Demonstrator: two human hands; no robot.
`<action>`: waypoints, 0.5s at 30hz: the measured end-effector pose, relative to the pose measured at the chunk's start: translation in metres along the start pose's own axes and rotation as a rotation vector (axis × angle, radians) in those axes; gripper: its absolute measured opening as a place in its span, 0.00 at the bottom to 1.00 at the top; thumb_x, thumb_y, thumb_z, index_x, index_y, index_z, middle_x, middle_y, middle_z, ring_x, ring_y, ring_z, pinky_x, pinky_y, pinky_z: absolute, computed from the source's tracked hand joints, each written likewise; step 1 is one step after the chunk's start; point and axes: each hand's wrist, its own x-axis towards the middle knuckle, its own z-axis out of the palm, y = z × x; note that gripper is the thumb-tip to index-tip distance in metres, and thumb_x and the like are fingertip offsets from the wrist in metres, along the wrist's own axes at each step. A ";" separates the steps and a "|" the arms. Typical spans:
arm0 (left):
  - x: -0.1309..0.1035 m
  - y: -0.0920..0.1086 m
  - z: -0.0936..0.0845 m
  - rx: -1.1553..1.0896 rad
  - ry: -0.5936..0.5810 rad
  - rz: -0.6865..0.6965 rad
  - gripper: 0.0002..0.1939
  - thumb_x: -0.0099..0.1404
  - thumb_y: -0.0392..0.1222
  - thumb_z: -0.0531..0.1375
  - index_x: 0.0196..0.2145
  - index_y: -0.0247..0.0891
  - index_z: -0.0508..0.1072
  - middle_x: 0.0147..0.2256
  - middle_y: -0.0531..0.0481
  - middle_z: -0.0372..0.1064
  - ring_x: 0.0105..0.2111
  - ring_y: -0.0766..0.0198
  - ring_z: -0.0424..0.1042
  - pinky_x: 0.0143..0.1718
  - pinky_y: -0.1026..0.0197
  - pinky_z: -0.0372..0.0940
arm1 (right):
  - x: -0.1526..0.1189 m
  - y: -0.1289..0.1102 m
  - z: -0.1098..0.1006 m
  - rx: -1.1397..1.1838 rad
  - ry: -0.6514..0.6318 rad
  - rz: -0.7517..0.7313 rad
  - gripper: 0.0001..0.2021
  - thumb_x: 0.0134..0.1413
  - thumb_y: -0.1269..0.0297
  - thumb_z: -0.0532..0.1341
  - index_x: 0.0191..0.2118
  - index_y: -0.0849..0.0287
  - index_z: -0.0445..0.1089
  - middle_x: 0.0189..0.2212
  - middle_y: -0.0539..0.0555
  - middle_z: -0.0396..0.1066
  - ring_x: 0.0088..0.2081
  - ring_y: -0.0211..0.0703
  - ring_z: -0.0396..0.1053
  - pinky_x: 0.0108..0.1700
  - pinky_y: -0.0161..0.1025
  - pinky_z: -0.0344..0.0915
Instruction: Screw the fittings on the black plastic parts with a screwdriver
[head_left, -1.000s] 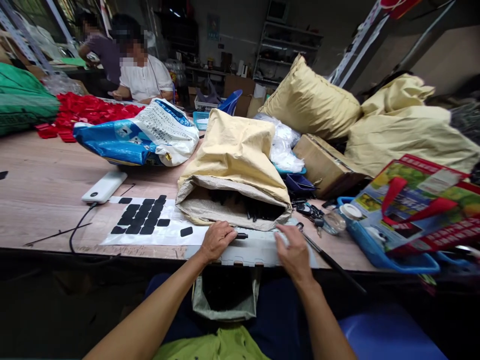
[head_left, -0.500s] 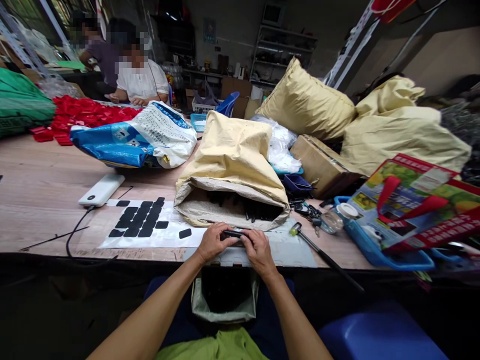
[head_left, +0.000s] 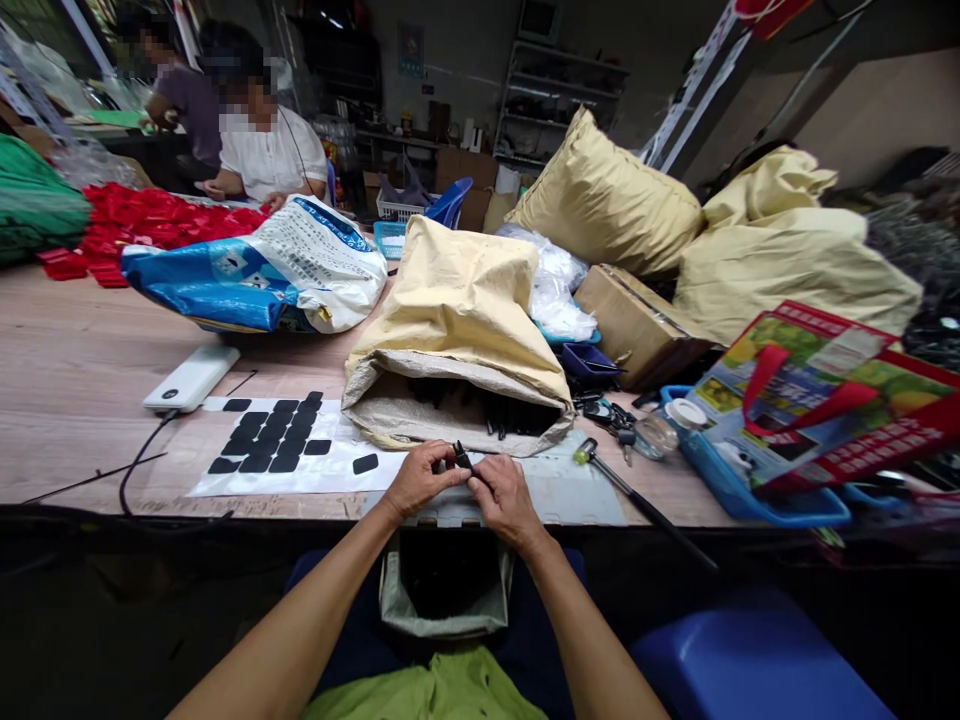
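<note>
Between my two hands, at the table's front edge, is a small black part (head_left: 462,457), its tip pointing up. My right hand (head_left: 501,492) is closed round its lower end. My left hand (head_left: 424,478) is closed beside it, with thumb and fingertips at the part; whether they grip it is too small to tell. Just beyond them lies a yellow sack (head_left: 461,300), its mouth facing me, with black pieces inside. Below my hands an open grey-green bag (head_left: 446,615) sits at my lap. Left of my hands, black rounded pads (head_left: 274,435) lie on a white sheet (head_left: 337,465).
A hammer (head_left: 645,502) lies right of my hands, near a blue basket (head_left: 772,500). A white power bank (head_left: 191,378) with a cable and a blue-white bag (head_left: 262,265) are on the left. Two people sit and stand behind red pieces (head_left: 150,225).
The black part has turned from lying level between both hands to pointing up, its tip now showing. My right hand has shifted slightly left. The whole view has shifted a little.
</note>
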 end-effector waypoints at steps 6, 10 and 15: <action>-0.002 0.001 0.000 -0.033 0.005 -0.008 0.13 0.62 0.51 0.65 0.34 0.37 0.76 0.30 0.53 0.68 0.32 0.64 0.62 0.35 0.62 0.56 | -0.002 -0.004 -0.001 -0.023 -0.005 -0.017 0.06 0.61 0.60 0.61 0.37 0.56 0.69 0.37 0.53 0.68 0.43 0.48 0.61 0.46 0.44 0.55; -0.003 0.001 0.000 -0.060 0.018 -0.040 0.12 0.62 0.50 0.65 0.35 0.37 0.75 0.31 0.53 0.68 0.31 0.65 0.62 0.34 0.63 0.57 | -0.002 -0.004 -0.007 0.084 -0.013 -0.018 0.08 0.56 0.64 0.62 0.42 0.56 0.71 0.38 0.53 0.69 0.43 0.48 0.62 0.47 0.44 0.56; -0.004 0.002 0.002 -0.061 0.011 -0.075 0.12 0.62 0.50 0.64 0.36 0.37 0.75 0.32 0.52 0.69 0.31 0.65 0.63 0.33 0.64 0.57 | -0.002 -0.002 -0.011 0.199 0.041 0.023 0.10 0.53 0.67 0.60 0.42 0.56 0.73 0.35 0.52 0.69 0.41 0.48 0.64 0.46 0.44 0.58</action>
